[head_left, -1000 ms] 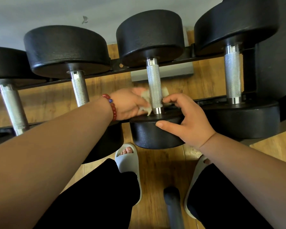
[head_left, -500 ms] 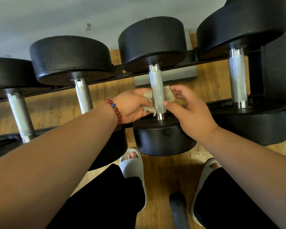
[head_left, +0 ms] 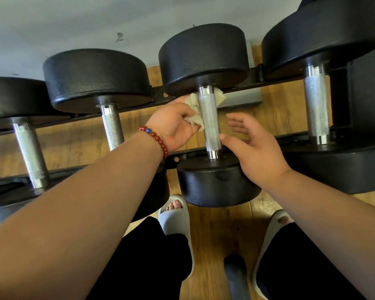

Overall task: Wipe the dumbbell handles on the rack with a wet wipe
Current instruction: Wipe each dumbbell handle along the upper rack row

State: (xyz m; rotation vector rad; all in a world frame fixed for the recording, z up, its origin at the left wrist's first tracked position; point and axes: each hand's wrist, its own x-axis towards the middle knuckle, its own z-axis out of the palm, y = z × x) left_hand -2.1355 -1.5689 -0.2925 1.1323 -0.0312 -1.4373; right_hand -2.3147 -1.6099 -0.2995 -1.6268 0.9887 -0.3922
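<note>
Wooden floor [head_left: 222, 232] under black dumbbell rack [head_left: 188, 151]

Knurled shiny metal handle [head_left: 210, 122]; matt, pebbled black heads [head_left: 204, 57]; floor [head_left: 217, 230] seemingly wood.

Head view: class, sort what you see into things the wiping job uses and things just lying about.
In the job: wet wipe, left hand holding it, right hand, knurled handle it touches, rack rail.
Just there: grey slippers, bead bracelet, dark object on the floor.
</note>
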